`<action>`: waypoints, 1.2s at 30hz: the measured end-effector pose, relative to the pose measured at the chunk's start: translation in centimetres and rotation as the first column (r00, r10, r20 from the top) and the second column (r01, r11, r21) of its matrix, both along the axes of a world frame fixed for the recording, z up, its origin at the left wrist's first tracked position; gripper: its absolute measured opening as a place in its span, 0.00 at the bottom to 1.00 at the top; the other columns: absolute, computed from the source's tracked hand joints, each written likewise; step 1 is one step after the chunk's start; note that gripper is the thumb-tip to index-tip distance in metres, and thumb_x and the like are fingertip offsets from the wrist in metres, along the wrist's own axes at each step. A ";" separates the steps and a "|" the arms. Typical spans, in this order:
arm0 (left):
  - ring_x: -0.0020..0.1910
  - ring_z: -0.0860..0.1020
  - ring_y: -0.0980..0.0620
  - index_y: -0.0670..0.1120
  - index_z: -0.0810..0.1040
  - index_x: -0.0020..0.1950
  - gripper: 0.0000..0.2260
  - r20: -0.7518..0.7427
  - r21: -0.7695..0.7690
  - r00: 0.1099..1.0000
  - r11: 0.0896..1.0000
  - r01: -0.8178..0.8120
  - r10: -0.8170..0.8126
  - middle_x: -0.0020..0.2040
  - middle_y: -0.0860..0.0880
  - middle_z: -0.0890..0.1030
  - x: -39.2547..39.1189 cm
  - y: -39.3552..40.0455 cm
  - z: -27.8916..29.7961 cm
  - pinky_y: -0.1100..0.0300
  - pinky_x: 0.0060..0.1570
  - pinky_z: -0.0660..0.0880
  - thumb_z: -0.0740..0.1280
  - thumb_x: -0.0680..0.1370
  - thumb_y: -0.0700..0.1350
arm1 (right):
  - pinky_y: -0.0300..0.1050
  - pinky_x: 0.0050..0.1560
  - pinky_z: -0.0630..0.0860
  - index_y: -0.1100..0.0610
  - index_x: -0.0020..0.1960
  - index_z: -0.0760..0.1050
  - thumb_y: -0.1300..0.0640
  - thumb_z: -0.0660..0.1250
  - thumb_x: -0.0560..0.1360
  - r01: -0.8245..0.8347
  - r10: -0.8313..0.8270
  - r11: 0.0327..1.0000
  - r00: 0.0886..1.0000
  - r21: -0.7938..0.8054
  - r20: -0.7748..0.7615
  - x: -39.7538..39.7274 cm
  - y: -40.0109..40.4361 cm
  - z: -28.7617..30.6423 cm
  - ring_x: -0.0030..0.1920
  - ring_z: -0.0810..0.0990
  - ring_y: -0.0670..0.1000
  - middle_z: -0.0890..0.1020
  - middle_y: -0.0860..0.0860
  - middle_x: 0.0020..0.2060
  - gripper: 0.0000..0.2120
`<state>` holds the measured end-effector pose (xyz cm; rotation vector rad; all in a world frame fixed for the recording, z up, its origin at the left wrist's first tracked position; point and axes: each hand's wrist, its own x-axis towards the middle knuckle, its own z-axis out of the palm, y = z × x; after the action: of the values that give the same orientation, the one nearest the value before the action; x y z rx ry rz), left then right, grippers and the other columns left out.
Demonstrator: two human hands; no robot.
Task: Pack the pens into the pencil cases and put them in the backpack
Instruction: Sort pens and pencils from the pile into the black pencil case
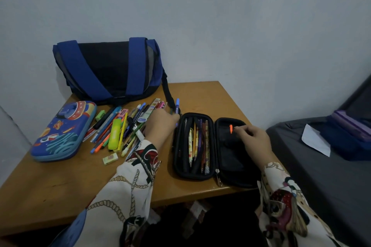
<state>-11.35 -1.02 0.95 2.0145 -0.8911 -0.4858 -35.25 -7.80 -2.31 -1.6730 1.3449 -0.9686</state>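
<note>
Now, starting at the desk's (pixel 60 182) left edge, a blue space-print pencil case (pixel 63 132) lies zipped shut, long side angled toward the back. Just right of it, a loose pile of pens (pixel 118 126) fans out across the desk, a yellow-green highlighter (pixel 114 134) on top and a small eraser (pixel 110 159) lying just in front of the pile. Behind all that, at the back left corner, a blue-and-black backpack (pixel 108 68) sits against the wall, its strap trailing down toward the middle.

On to the left hand (pixel 160 124): it reaches over the right end of the pile, fingers curled around a blue pen (pixel 177 107) that sticks up past the knuckles toward the back edge.

Right beside it, a black pencil case (pixel 210 146) lies spread wide open near the front right edge, several pens already tucked into the left half. Over the right half, the right hand (pixel 253 140) pinches a small orange-tipped pen (pixel 231 128) between fingertips, down at the case's inner pocket.

Off the desk's right side, a dark bed (pixel 321 166) carries a white paper (pixel 315 139).
</note>
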 end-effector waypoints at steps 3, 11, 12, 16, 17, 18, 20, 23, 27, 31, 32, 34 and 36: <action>0.25 0.70 0.54 0.42 0.78 0.36 0.09 -0.428 -0.176 0.898 0.984 0.029 -0.103 0.30 0.48 0.76 -1.3 -0.1 0.2 0.62 0.26 0.67 0.68 0.77 0.43 | 0.51 0.50 0.77 0.51 0.40 0.81 0.50 0.67 0.78 -0.032 0.031 0.999 0.999 -0.014 -0.040 0.3 0.2 0.0 0.45 0.80 0.50 0.83 0.49 0.40 0.10; 0.22 0.74 0.55 0.40 0.70 0.46 0.05 -0.635 -0.201 0.711 0.953 0.225 -0.302 0.34 0.42 0.76 -5.6 -0.9 -1.1 0.65 0.24 0.72 0.63 0.78 0.32 | 0.52 0.56 0.79 0.52 0.46 0.83 0.56 0.73 0.74 -0.159 0.165 0.986 0.979 0.052 -0.123 -0.2 -0.5 -0.1 0.49 0.81 0.50 0.84 0.50 0.45 0.02; 0.23 0.74 0.54 0.42 0.68 0.49 0.07 -0.609 -0.193 0.726 0.948 0.255 -0.319 0.36 0.41 0.76 -5.8 -1.1 -1.1 0.64 0.24 0.72 0.63 0.78 0.32 | 0.52 0.56 0.79 0.50 0.47 0.84 0.55 0.73 0.74 -0.177 0.184 0.983 0.970 0.059 -0.160 -0.3 -0.7 -0.2 0.49 0.81 0.49 0.84 0.49 0.45 0.03; 0.27 0.73 0.52 0.43 0.69 0.50 0.04 -0.428 -0.152 0.806 0.912 0.381 -0.408 0.37 0.43 0.78 -6.5 -2.3 -0.6 0.62 0.26 0.69 0.62 0.79 0.36 | 0.50 0.58 0.77 0.46 0.46 0.84 0.54 0.73 0.74 -0.226 0.225 0.974 0.945 0.023 -0.237 -0.5 -1.0 -0.3 0.51 0.79 0.44 0.81 0.43 0.48 0.04; 0.28 0.74 0.52 0.42 0.70 0.49 0.01 -0.392 -0.149 0.818 0.907 0.394 -0.420 0.37 0.44 0.78 -6.8 -2.6 -0.4 0.62 0.27 0.70 0.61 0.80 0.39 | 0.49 0.58 0.76 0.46 0.45 0.85 0.55 0.73 0.74 -0.234 0.229 0.972 0.943 0.008 -0.240 -0.5 -1.0 -0.3 0.51 0.79 0.43 0.81 0.43 0.48 0.04; 0.29 0.74 0.52 0.42 0.71 0.48 0.04 -0.366 -0.151 0.832 0.909 0.389 -0.417 0.37 0.44 0.78 -7.0 -3.1 -0.3 0.62 0.28 0.72 0.61 0.82 0.41 | 0.49 0.58 0.76 0.46 0.45 0.85 0.54 0.72 0.74 -0.242 0.232 0.970 0.940 -0.008 -0.249 -0.5 -1.0 -0.4 0.51 0.78 0.43 0.80 0.43 0.47 0.04; 0.31 0.75 0.52 0.42 0.72 0.49 0.05 -0.340 -0.183 0.848 0.913 0.365 -0.408 0.38 0.44 0.77 -7.3 -4.0 -0.4 0.62 0.32 0.74 0.59 0.83 0.42 | 0.49 0.56 0.75 0.48 0.44 0.85 0.54 0.71 0.75 -0.254 0.231 0.966 0.927 -0.042 -0.294 -0.4 -0.8 -0.4 0.50 0.78 0.44 0.80 0.43 0.47 0.04; 0.32 0.75 0.53 0.43 0.68 0.57 0.05 -0.291 -0.232 0.867 0.909 0.347 -0.405 0.42 0.44 0.77 -7.6 -4.9 -0.9 0.63 0.33 0.76 0.61 0.81 0.38 | 0.47 0.52 0.75 0.47 0.42 0.84 0.53 0.70 0.75 -0.258 0.218 0.963 0.914 -0.077 -0.341 -0.3 -0.6 -0.2 0.48 0.77 0.44 0.79 0.44 0.46 0.05; 0.34 0.76 0.52 0.43 0.65 0.56 0.09 -0.203 -0.169 0.898 0.917 0.360 -0.390 0.48 0.41 0.76 -7.7 -5.9 -1.3 0.64 0.30 0.74 0.63 0.80 0.37 | 0.46 0.50 0.74 0.49 0.41 0.83 0.54 0.70 0.74 -0.254 0.213 0.963 0.918 -0.085 -0.334 -0.3 -0.4 -0.2 0.48 0.77 0.45 0.79 0.46 0.45 0.05; 0.39 0.75 0.48 0.45 0.68 0.45 0.06 -0.140 -0.003 0.885 0.894 0.449 -0.445 0.46 0.42 0.76 -7.9 -6.7 -1.0 0.58 0.38 0.73 0.65 0.78 0.38 | 0.47 0.49 0.74 0.50 0.41 0.83 0.53 0.70 0.74 -0.250 0.206 0.963 0.921 -0.097 -0.330 -0.2 -0.3 -0.3 0.47 0.77 0.46 0.79 0.47 0.45 0.05; 0.41 0.74 0.47 0.45 0.69 0.43 0.07 -0.120 0.027 0.880 0.885 0.465 -0.459 0.45 0.42 0.76 -7.9 -6.9 -0.9 0.56 0.40 0.73 0.65 0.78 0.38 | 0.46 0.48 0.74 0.51 0.40 0.83 0.53 0.70 0.74 -0.248 0.204 0.964 0.922 -0.099 -0.328 -0.2 -0.3 -0.4 0.46 0.77 0.46 0.79 0.48 0.44 0.05; 0.41 0.74 0.46 0.43 0.72 0.44 0.05 -0.104 0.063 0.879 0.879 0.473 -0.466 0.43 0.43 0.76 -7.9 -7.1 -0.7 0.54 0.43 0.72 0.65 0.78 0.38 | 0.43 0.45 0.72 0.52 0.40 0.82 0.53 0.70 0.75 -0.247 0.201 0.963 0.922 -0.106 -0.330 -0.2 -0.4 -0.5 0.45 0.76 0.45 0.79 0.48 0.44 0.06; 0.40 0.73 0.47 0.41 0.73 0.46 0.03 -0.101 0.092 0.885 0.881 0.464 -0.455 0.42 0.44 0.75 -7.8 -7.4 -0.8 0.54 0.42 0.72 0.66 0.78 0.39 | 0.42 0.44 0.71 0.53 0.40 0.82 0.53 0.69 0.75 -0.253 0.198 0.960 0.915 -0.117 -0.353 -0.2 -0.5 -0.6 0.45 0.76 0.46 0.79 0.48 0.43 0.07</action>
<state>-19.13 -8.44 0.16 1.8616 -1.3291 -0.8897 -35.41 -8.31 -2.89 -2.1422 1.2730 -0.6887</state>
